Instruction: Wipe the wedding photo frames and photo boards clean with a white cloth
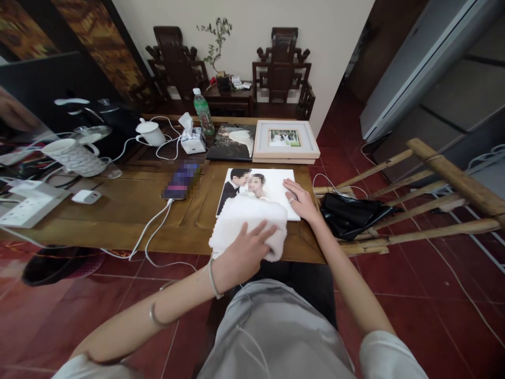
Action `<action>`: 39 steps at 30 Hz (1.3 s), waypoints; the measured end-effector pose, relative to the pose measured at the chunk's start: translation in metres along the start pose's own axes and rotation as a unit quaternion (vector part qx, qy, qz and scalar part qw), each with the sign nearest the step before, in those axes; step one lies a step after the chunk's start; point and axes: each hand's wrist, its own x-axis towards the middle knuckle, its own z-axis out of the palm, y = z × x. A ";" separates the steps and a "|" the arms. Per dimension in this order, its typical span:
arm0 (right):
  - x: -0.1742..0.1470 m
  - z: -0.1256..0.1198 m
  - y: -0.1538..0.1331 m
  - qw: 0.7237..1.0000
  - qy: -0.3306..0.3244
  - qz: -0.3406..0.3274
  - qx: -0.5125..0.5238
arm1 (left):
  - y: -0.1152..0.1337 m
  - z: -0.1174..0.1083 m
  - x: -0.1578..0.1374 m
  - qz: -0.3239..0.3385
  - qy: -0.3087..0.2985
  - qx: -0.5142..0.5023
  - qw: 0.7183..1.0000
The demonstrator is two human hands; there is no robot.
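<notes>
Your loose light-grey shirt (272,326) fills the bottom of the view, with both bare forearms reaching past it onto the brown wooden table (134,229). Your two hands are apart from each other. Your left hand (246,252), with a pale bracelet (213,279) at its wrist, lies palm down with its fingers spread on a fluffy white folded cloth (232,223) — it presses on top rather than gripping. That cloth covers the near part of a flat, white-edged photo panel (276,184) showing two people, which lies face up near the table's front edge. Your right hand (300,201), wearing a ring, rests with extended fingers on the panel's right side. Just beyond the panel, you have a dark landscape photo panel (231,143) beside a pale wooden picture frame with a white mat (286,138). To the left lies a lit phone (181,180) with a white cable plugged in; farther back are a blue-and-white tissue box (193,142) and a green-labelled plastic bottle (203,111). Beyond your right arm, a shiny black bag (351,213) sits on a bamboo chair (437,227).
</notes>
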 end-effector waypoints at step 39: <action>0.000 0.000 0.000 1.000 0.000 0.000 -0.002 | -0.139 0.009 0.030 -0.140 0.138 0.058 0.979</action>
